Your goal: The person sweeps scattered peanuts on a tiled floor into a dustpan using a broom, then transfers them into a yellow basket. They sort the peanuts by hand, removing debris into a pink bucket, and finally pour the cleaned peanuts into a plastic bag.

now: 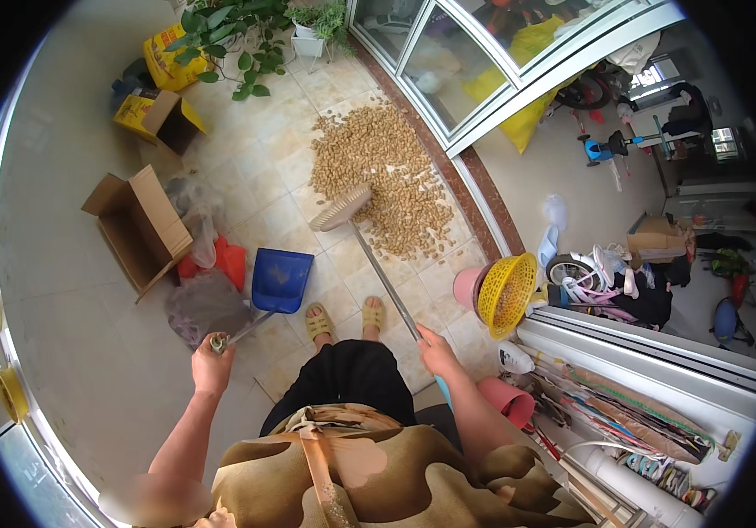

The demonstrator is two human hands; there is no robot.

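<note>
My left hand (211, 366) is closed round the upper end of the handle of a blue dustpan (282, 280). The pan is in front and left of my feet, with only a few dark marks visible in it. In my right hand (436, 353) is the shaft of a broom (384, 277). Its pale, bristled head (342, 208) is at the near left edge of a broad spread of peanuts in their shells (371, 142), bristles facing left and away. The peanuts lie on the tiled floor (262, 175), thick at the back and thinner towards me.
Left are an opened cardboard box (137, 224), a yellow carton (167, 122) and plastic bags (210, 300). Leafy plants (239, 33) stand at the back. A yellow basket (507, 295) is beside the sliding-door track (487, 204); a pink bucket (507, 400) is nearer me.
</note>
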